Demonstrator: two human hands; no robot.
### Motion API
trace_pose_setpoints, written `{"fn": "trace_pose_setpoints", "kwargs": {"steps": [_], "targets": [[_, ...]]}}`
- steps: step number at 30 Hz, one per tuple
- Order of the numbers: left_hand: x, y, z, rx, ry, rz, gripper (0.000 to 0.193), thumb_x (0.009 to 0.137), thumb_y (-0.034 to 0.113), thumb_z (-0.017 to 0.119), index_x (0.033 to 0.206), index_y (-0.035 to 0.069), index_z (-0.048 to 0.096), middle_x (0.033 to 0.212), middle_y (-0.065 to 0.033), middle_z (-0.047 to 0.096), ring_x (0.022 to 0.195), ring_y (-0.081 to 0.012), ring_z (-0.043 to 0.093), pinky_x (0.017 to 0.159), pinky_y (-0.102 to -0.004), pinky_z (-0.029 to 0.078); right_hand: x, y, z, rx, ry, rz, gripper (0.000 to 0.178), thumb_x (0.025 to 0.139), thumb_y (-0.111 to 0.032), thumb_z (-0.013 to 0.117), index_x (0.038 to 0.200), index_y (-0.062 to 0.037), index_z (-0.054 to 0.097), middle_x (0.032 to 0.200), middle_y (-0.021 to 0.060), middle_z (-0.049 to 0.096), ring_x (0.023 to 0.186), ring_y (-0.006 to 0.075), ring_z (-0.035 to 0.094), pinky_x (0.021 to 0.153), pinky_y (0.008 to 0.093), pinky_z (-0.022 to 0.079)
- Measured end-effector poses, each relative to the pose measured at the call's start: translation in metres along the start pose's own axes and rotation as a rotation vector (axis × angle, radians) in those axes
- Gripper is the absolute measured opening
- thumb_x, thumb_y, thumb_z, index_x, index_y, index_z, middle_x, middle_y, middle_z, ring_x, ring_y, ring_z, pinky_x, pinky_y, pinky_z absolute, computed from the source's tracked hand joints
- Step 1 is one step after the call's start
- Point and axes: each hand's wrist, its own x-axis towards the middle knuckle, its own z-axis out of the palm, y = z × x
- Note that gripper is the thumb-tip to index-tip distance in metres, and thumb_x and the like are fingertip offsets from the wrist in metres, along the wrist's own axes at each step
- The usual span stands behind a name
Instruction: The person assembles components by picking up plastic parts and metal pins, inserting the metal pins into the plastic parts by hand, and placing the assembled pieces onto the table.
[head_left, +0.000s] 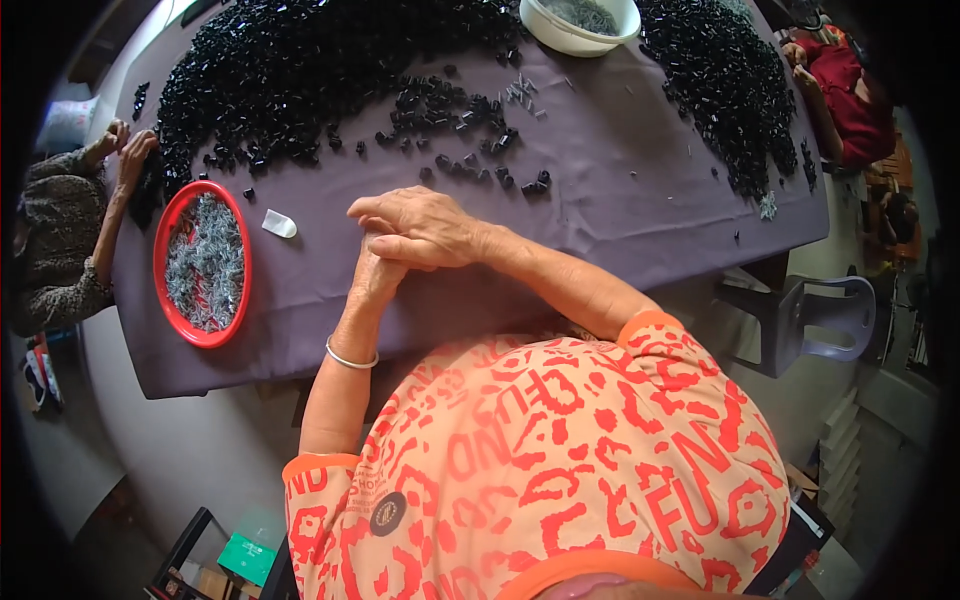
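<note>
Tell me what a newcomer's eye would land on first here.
Probably the big heap of small black pieces across the far left of the purple cloth. Next, the red basin of grey pieces near the cloth's left edge. Then the right hand, laid over the left hand mid-picture.

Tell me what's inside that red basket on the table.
The red basket holds a loose heap of thin grey pieces. Reddish patches show between them, perhaps its bottom. Anything beneath the heap is covered and can't be seen.
</note>
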Motion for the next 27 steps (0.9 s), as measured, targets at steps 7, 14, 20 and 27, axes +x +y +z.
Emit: {"fn": "trace_pose_setpoints", "kwargs": {"steps": [7,14,20,27], "targets": [[-0.013,0.031,0.036,0.144,0.205,-0.220,0.018,0.076,0.012,0.072,0.092,0.004,0.071,0.067,-0.0004,0.060,0.052,-0.0075,0.050,0.047,-0.0189,0.041,-0.043,0.037,-0.113,-0.507,0.519,0.055,0.017,0.076,-0.004,0.066,0.093,-0.0042,0.065,0.087,0.0080,0.062,0.082,0.0193,0.059,0.071,0.0299,0.050],[-0.029,0.024,0.061,0.613,0.185,0.248,0.021,0.072,0.012,0.075,0.092,0.008,0.070,0.069,-0.0031,0.051,0.057,-0.0124,0.046,0.054,-0.0272,0.040,-0.055,0.080,-0.149,-0.559,0.282,0.237,0.015,0.080,-0.011,0.064,0.094,-0.0065,0.063,0.087,0.0090,0.058,0.082,0.0242,0.059,0.073,0.0333,0.047],[-0.029,0.025,0.053,0.554,0.271,0.180,0.027,0.075,0.010,0.074,0.100,0.006,0.067,0.073,0.0004,0.048,0.058,-0.0082,0.043,0.053,-0.0233,0.038,-0.064,0.082,-0.139,-0.764,0.373,0.133,0.010,0.082,-0.012,0.062,0.089,-0.0055,0.057,0.084,0.0100,0.055,0.083,0.0280,0.057,0.075,0.0383,0.045],[0.026,0.031,0.020,0.664,0.496,0.269,0.024,0.072,0.007,0.070,0.096,0.005,0.066,0.077,-0.0096,0.056,0.062,-0.0210,0.054,0.060,-0.0329,0.046,-0.081,0.069,-0.119,-0.580,0.643,0.105,0.007,0.084,-0.003,0.061,0.088,-0.0027,0.055,0.078,0.0107,0.058,0.065,0.0246,0.059,0.060,0.0320,0.047]]}}
